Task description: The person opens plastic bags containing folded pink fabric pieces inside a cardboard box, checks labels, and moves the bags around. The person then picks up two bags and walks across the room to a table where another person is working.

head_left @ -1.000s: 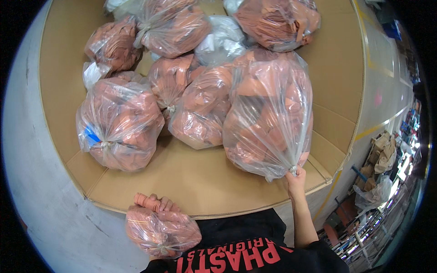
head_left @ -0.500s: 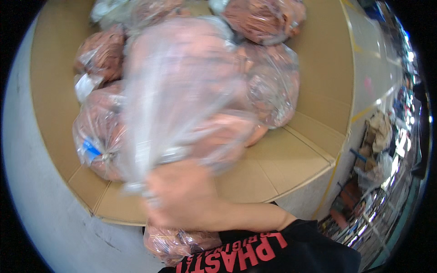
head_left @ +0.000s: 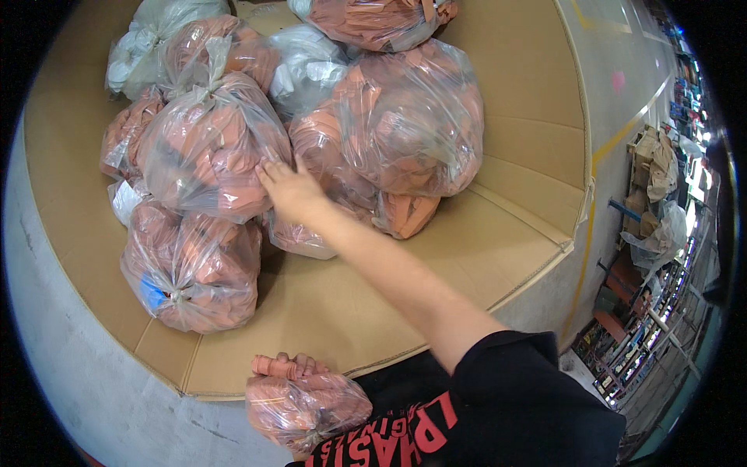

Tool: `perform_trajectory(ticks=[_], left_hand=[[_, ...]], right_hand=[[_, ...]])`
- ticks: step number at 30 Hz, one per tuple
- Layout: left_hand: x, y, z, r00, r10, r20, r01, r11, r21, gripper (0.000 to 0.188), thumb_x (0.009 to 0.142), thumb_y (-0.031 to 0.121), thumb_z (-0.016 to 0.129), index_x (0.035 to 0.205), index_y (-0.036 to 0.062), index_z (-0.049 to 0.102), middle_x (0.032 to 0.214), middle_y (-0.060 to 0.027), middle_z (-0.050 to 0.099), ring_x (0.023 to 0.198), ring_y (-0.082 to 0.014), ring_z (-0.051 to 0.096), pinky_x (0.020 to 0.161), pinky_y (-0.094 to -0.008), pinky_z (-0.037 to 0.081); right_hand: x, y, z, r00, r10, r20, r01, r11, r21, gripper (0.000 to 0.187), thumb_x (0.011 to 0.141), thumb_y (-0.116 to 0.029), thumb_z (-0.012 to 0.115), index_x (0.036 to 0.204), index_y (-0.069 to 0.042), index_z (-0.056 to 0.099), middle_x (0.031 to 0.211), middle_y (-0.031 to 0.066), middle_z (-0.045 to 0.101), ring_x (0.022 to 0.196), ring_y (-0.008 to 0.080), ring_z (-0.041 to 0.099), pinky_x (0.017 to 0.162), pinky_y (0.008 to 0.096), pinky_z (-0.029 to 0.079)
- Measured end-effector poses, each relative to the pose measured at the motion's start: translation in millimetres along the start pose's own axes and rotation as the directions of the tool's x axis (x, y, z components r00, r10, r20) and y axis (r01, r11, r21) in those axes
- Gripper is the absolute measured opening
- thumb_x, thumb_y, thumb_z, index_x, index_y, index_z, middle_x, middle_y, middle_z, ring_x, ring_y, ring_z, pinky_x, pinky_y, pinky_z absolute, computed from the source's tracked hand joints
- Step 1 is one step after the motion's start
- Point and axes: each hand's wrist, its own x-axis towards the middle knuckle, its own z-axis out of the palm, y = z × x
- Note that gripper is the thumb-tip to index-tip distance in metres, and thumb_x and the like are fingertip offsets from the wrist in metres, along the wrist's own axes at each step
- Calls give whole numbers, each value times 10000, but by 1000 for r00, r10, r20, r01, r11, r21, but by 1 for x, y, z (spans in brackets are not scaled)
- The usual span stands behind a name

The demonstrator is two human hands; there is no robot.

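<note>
My right hand [head_left: 292, 192] reaches out with its fingers stretched. The fingertips rest against the side of a tied clear plastic bag [head_left: 214, 152] full of orange-pink sheet scraps. Close to my body, my left hand [head_left: 303, 364] is closed over the top of a smaller clear bag [head_left: 307, 405] of similar scraps. A small stack of orange-pink pieces [head_left: 272, 366] sticks out beside its fingers. Below the right hand's bag lies another knotted bag [head_left: 191, 268] with a blue patch. To the right is a big bag [head_left: 416, 117] of scraps.
All but the bag in my left hand lie inside a large cardboard box [head_left: 537, 101] with bent walls. Pale bags [head_left: 307, 66] and another scrap bag [head_left: 373, 19] sit farther back. Outside at right, brown paper and clear plastic [head_left: 657, 187] lie near cluttered racks.
My right hand has let go of the large bag it held by the gathered end and moved farther out. That bag now rests on the pile at left. My left hand has come into view.
</note>
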Motion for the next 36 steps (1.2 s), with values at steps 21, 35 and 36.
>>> perform_trajectory(ticks=[21, 35, 36], left_hand=[[4, 7, 19, 997, 83, -1, -83, 996, 10, 528, 956, 521, 599, 1207, 61, 659, 1000, -117, 664, 918, -286, 622, 887, -463, 490], [6, 9, 16, 999, 51, -8, -50, 998, 30, 500, 858, 400, 714, 1182, 21, 678, 1013, -145, 672, 944, -312, 636, 873, -484, 510], [7, 10, 15, 999, 48, -3, -48, 999, 25, 499, 851, 392, 722, 1180, 18, 679, 1014, -147, 673, 946, -313, 637, 872, -485, 511]], right_hand=[[-111, 140, -45, 874, 206, -439, -226, 974, 8, 509, 880, -100, 693, 1373, 1, 613, 1371, 213, 583, 1266, 430, 548, 1102, 518, 455], [70, -54, 81, 446, 693, 567, -201, -540, 817, 778, 976, -496, 786, 1504, -2, 498, 1493, 193, 565, 1445, 300, 494, 1150, 567, 472], [70, -52, 77, 543, 665, 512, -114, -546, 830, 741, 980, -489, 782, 1484, -12, 522, 1473, 183, 583, 1423, 300, 518, 1145, 566, 479]])
